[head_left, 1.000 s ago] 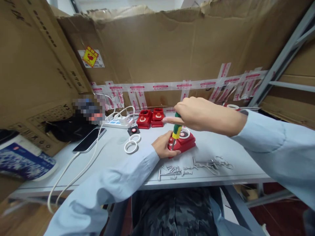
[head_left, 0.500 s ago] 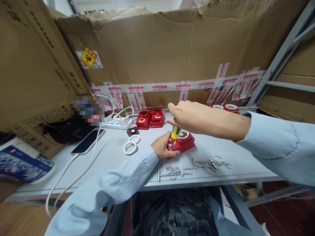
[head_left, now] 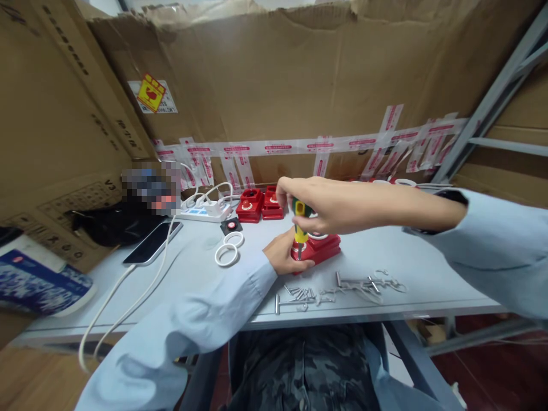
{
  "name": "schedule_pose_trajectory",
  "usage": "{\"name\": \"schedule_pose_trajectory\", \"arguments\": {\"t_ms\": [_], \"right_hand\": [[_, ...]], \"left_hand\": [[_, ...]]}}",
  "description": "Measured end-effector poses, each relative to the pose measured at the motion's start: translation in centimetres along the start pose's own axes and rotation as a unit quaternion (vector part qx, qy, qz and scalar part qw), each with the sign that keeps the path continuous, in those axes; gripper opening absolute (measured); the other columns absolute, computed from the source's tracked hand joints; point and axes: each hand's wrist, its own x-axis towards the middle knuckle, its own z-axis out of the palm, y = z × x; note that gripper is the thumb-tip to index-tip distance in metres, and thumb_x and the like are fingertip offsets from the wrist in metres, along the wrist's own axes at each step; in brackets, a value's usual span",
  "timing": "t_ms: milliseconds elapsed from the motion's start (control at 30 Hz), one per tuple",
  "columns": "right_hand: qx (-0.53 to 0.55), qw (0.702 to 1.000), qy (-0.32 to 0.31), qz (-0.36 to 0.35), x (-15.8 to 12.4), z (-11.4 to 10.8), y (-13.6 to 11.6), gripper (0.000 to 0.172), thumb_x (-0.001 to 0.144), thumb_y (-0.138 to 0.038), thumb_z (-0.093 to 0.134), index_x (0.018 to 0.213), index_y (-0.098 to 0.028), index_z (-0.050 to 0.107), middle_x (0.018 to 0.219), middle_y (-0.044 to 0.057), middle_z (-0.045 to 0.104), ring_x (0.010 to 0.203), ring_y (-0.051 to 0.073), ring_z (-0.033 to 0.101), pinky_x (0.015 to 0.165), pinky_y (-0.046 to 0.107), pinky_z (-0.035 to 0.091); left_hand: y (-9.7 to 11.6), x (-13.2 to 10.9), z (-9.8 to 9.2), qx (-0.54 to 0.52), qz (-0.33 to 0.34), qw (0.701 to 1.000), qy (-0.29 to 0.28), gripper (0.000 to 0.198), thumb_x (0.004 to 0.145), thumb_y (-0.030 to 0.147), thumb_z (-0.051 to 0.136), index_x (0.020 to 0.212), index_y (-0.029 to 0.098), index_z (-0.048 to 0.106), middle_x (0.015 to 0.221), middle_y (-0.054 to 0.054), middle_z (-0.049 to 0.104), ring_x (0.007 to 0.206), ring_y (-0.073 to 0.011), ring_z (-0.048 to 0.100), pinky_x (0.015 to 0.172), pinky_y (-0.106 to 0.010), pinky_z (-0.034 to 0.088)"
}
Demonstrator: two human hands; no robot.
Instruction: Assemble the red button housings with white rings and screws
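Observation:
My right hand (head_left: 314, 204) grips a yellow-and-green screwdriver (head_left: 301, 234) that stands nearly upright, its metal tip down at the near left part of a red housing (head_left: 324, 251). Around the housing's left end my left hand (head_left: 286, 255) is closed, thumb along the near side, holding it against the table. A white ring on the housing's top shows partly below my right hand. Nearer to me lie loose silver screws (head_left: 303, 294) and T-shaped metal rods (head_left: 355, 281) with clear loops.
White rings (head_left: 226, 255) and a small black square part with a red button (head_left: 232, 226) lie left of my hands. Behind are red housings (head_left: 249, 205) and a power strip (head_left: 205, 212). A phone (head_left: 153, 244) with a cable lies left; a cardboard sheet (head_left: 274, 85) stands at the back.
My right hand has turned and its fingers now wrap the screwdriver handle from the side, slightly to the left. The left hand and the red housing stay in place.

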Motion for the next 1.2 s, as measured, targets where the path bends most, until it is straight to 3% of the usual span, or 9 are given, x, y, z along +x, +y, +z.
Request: {"name": "schedule_pose_trajectory", "arguments": {"t_ms": [67, 233, 433, 600, 667, 800, 967, 1100, 1200], "right_hand": [[0.005, 1.000, -0.018, -0.021, -0.1, -0.4, -0.4, 0.026, 0.080, -0.027, 0.057, 0.103, -0.018, 0.047, 0.085, 0.005, 0.059, 0.067, 0.014, 0.050, 0.056, 0.025, 0.032], [-0.060, 0.996, 0.040, 0.050, 0.1, -0.3, -0.9, 0.032, 0.086, -0.046, 0.049, 0.092, -0.014, 0.055, 0.079, 0.009, 0.060, 0.067, 0.018, 0.053, 0.054, 0.028, 0.029], [-0.019, 0.998, -0.050, 0.028, -0.2, -1.0, -0.6, 0.024, 0.083, -0.033, 0.055, 0.101, -0.018, 0.054, 0.081, 0.005, 0.062, 0.061, 0.013, 0.052, 0.053, 0.026, 0.030], [-0.087, 0.994, 0.003, 0.065, -0.3, -1.1, -0.9, 0.028, 0.089, -0.038, 0.045, 0.093, -0.013, 0.057, 0.081, 0.010, 0.061, 0.066, 0.017, 0.053, 0.056, 0.029, 0.031], [-0.057, 0.997, -0.007, 0.050, -0.2, -1.1, -0.9, 0.023, 0.087, -0.033, 0.049, 0.101, -0.015, 0.054, 0.084, 0.008, 0.062, 0.065, 0.015, 0.053, 0.055, 0.027, 0.031], [-0.009, 0.999, -0.048, 0.018, -0.2, -1.0, -0.8, 0.030, 0.081, -0.032, 0.059, 0.105, -0.018, 0.050, 0.087, 0.005, 0.063, 0.066, 0.014, 0.053, 0.055, 0.025, 0.032], [-0.068, 0.995, 0.033, 0.070, -0.2, -0.6, -0.6, 0.032, 0.088, -0.041, 0.047, 0.103, -0.013, 0.052, 0.090, 0.012, 0.063, 0.069, 0.018, 0.055, 0.056, 0.028, 0.031], [-0.010, 1.000, -0.016, 0.007, -0.3, -0.9, -0.2, 0.028, 0.084, -0.032, 0.054, 0.109, -0.018, 0.049, 0.089, 0.006, 0.062, 0.068, 0.015, 0.054, 0.056, 0.026, 0.033], [-0.006, 1.000, -0.027, 0.015, -0.2, -0.9, -0.1, 0.026, 0.083, -0.036, 0.056, 0.101, -0.018, 0.053, 0.086, 0.005, 0.061, 0.069, 0.015, 0.054, 0.058, 0.027, 0.034]], "left_hand": [[0.0, 0.0, 0.0, 0.005, 0.022, 1.000, 0.003, 0.063, 0.069, 0.044, 0.066, 0.123, 0.017, 0.048, 0.101, -0.006, 0.065, 0.097, -0.0269, 0.061, 0.089, -0.038, 0.047], [-0.1, 0.0, 0.0, -0.007, 0.016, 1.000, 0.010, 0.063, 0.068, 0.042, 0.068, 0.122, 0.016, 0.049, 0.112, -0.009, 0.063, 0.101, -0.0286, 0.059, 0.089, -0.039, 0.047], [0.0, 0.1, 0.0, -0.006, -0.005, 1.000, -0.001, 0.063, 0.067, 0.044, 0.068, 0.119, 0.017, 0.047, 0.099, -0.006, 0.064, 0.089, -0.0248, 0.061, 0.081, -0.037, 0.049], [0.2, 0.0, 0.0, 0.001, -0.023, 1.000, -0.003, 0.062, 0.066, 0.045, 0.068, 0.117, 0.016, 0.048, 0.096, -0.006, 0.064, 0.086, -0.0248, 0.061, 0.077, -0.036, 0.049], [0.2, 0.0, 0.1, 0.001, -0.018, 1.000, 0.002, 0.065, 0.066, 0.045, 0.068, 0.120, 0.016, 0.045, 0.096, -0.006, 0.064, 0.087, -0.0248, 0.061, 0.077, -0.035, 0.049], [0.0, 0.0, 0.1, 0.001, -0.006, 1.000, -0.002, 0.060, 0.067, 0.046, 0.067, 0.116, 0.017, 0.048, 0.092, -0.004, 0.064, 0.086, -0.0241, 0.061, 0.079, -0.035, 0.048], [0.2, 0.1, 0.1, -0.013, -0.018, 1.000, -0.003, 0.055, 0.066, 0.044, 0.068, 0.111, 0.017, 0.050, 0.092, -0.005, 0.064, 0.083, -0.0231, 0.060, 0.077, -0.034, 0.048], [0.2, 0.0, 0.0, -0.001, -0.023, 1.000, -0.003, 0.058, 0.066, 0.045, 0.068, 0.113, 0.018, 0.049, 0.087, -0.003, 0.063, 0.081, -0.0226, 0.059, 0.074, -0.034, 0.048], [0.2, 0.0, 0.0, -0.004, -0.022, 1.000, -0.006, 0.058, 0.065, 0.045, 0.069, 0.113, 0.019, 0.049, 0.088, -0.002, 0.063, 0.085, -0.0230, 0.060, 0.075, -0.033, 0.048]]}}
